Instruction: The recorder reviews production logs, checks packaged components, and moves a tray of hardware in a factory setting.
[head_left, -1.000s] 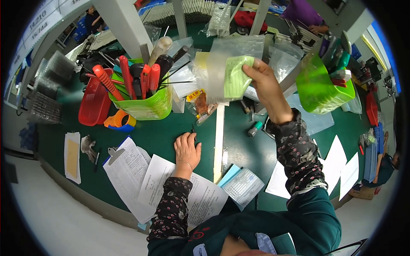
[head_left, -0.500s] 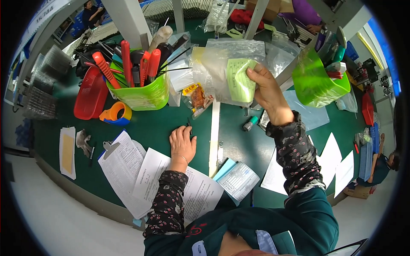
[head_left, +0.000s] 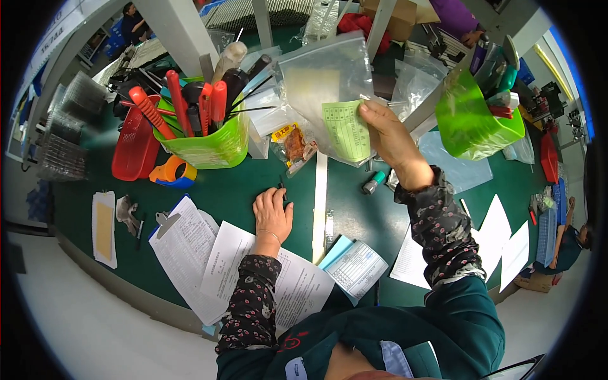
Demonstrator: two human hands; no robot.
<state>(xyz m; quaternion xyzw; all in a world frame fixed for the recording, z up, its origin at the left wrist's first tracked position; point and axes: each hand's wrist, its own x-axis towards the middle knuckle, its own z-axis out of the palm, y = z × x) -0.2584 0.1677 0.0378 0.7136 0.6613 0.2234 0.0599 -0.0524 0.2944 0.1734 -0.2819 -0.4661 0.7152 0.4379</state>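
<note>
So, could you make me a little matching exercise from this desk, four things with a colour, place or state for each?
1. Clear bag
2. Left hand
3. Clipboard
4. Basket

A. Red
B. Held up in the right hand
C. Bearing paper sheets
D. Bracelet at its wrist

Pairs: 1-B, 2-D, 3-C, 4-A

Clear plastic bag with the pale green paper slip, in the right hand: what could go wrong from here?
The right hand pinches the clear plastic bag at one side, by the pale green paper slip, so the slip might crease or the bag swing. A thin black rod jutting from the left-hand bright green plastic bin appears close to the bag's left edge; it could snag, though depth is unclear.
</note>
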